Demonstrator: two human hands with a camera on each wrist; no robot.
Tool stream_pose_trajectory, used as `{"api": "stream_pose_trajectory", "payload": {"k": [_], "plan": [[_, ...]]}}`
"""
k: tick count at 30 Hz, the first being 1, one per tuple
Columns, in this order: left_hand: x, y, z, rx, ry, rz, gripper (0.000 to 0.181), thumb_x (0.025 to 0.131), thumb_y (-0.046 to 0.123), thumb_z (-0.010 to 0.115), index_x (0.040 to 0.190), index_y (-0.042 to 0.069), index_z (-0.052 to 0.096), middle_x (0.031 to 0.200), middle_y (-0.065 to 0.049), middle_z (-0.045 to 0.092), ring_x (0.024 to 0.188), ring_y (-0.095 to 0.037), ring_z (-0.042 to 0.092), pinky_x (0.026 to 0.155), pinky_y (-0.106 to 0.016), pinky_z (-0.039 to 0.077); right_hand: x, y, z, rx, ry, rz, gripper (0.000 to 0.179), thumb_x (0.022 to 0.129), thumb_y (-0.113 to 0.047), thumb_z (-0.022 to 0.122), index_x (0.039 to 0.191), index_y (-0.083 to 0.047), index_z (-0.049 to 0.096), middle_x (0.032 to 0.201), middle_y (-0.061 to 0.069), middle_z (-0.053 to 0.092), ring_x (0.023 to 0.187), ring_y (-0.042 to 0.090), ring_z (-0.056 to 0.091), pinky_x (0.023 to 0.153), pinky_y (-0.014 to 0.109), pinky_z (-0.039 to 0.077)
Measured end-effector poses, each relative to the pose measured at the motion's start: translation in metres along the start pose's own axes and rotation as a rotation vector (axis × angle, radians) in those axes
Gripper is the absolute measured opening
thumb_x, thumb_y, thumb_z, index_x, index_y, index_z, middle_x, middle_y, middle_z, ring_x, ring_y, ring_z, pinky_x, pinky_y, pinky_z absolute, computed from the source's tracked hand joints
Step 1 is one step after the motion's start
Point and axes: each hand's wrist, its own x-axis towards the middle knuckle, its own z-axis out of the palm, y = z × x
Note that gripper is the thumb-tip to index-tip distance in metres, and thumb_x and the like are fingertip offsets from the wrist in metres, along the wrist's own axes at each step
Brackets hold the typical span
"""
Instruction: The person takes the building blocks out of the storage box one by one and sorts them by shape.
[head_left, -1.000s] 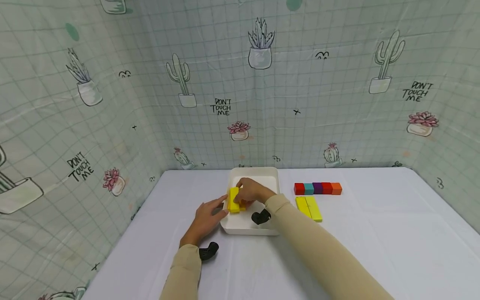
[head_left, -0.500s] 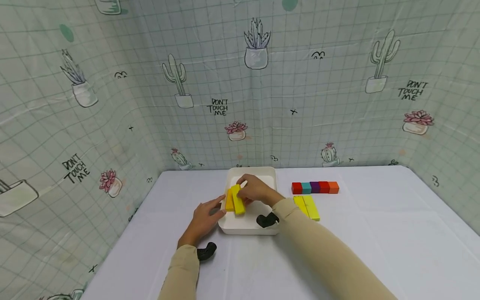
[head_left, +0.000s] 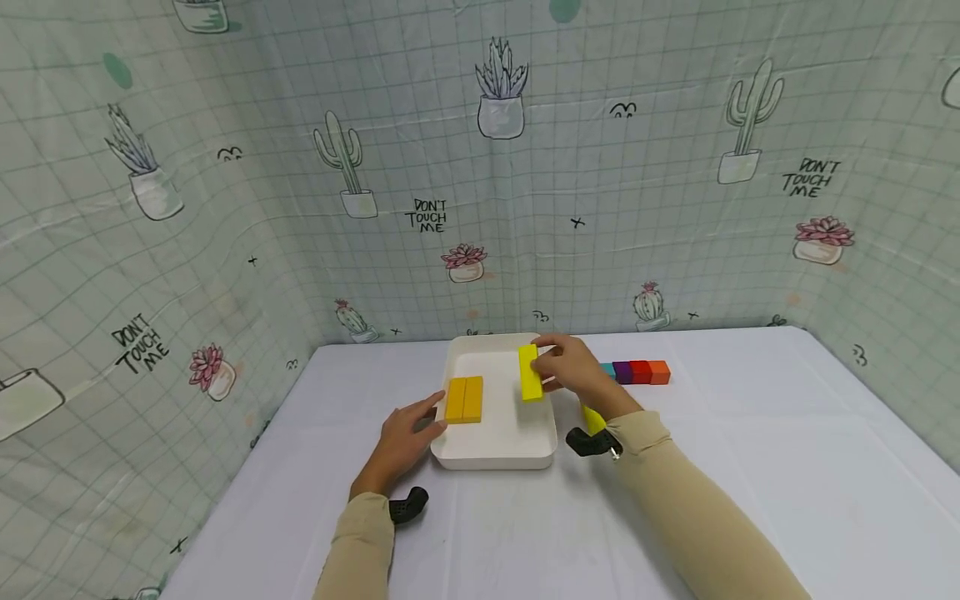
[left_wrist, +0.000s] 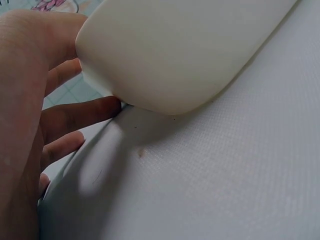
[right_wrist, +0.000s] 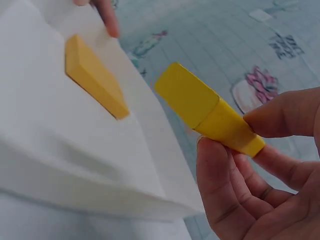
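Observation:
My right hand (head_left: 573, 367) pinches a bright yellow block (head_left: 530, 372) between thumb and fingers, raised over the right side of the white tray (head_left: 495, 450). In the right wrist view the yellow block (right_wrist: 200, 105) points away from the fingertips, its broad end toward the tray. Two orange-yellow blocks (head_left: 472, 400) lie side by side inside the tray at its left wall. My left hand (head_left: 401, 437) rests against the tray's left side, fingers extended. The left wrist view has its fingertips (left_wrist: 112, 105) right at the tray's lower edge.
Right of the tray stands a row of small coloured cubes (head_left: 641, 372), partly behind my right hand. Yellow blocks (head_left: 592, 419) lie nearer, mostly hidden by the right wrist. A patterned cloth wall (head_left: 525, 183) rises behind the white table (head_left: 480, 533).
My right hand has lifted the yellow block off the orange-yellow blocks and carried it right across the tray, uncovering both of them. The left hand stays at the tray's side.

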Motion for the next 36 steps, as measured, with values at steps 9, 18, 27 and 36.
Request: {"api": "stream_pose_trajectory", "payload": {"k": [9,18,27,36], "plan": [[-0.002,-0.001,0.0,-0.014,-0.003,-0.021,0.055,0.097,0.031,0.06,0.151,0.024,0.049,0.142,-0.01,0.058,0.138,-0.033,0.044,0.12,-0.06,0.007,-0.026,0.02,-0.046,-0.022,0.056,0.051,0.05,0.096,-0.018,0.062,0.144,-0.007,0.049,0.118,0.019,0.058,0.095,0.031,0.063,0.082,0.038,0.06],[-0.005,-0.002,0.001,-0.029,-0.013,-0.046,0.056,0.097,0.031,0.061,0.151,0.024,0.049,0.143,-0.01,0.057,0.139,-0.033,0.043,0.12,-0.06,0.008,-0.04,0.04,-0.082,-0.098,0.049,0.085,0.052,0.098,-0.018,0.057,0.147,-0.004,0.045,0.136,0.024,0.052,0.106,0.033,0.06,0.084,0.036,0.059],[-0.001,-0.002,0.0,-0.019,-0.01,-0.039,0.056,0.098,0.033,0.06,0.152,0.026,0.047,0.142,-0.009,0.058,0.141,-0.032,0.04,0.121,-0.057,0.005,-0.052,0.056,-0.111,-0.224,0.027,0.178,0.053,0.099,-0.018,0.055,0.148,-0.001,0.043,0.139,0.027,0.047,0.106,0.034,0.057,0.084,0.034,0.058],[-0.002,-0.001,-0.001,-0.022,-0.023,-0.058,0.056,0.097,0.034,0.06,0.152,0.027,0.047,0.143,-0.008,0.057,0.141,-0.033,0.039,0.121,-0.056,0.005,-0.053,0.072,-0.118,-0.236,0.018,0.238,0.052,0.1,-0.017,0.054,0.147,0.002,0.042,0.134,0.027,0.049,0.099,0.031,0.057,0.077,0.032,0.058]]}}
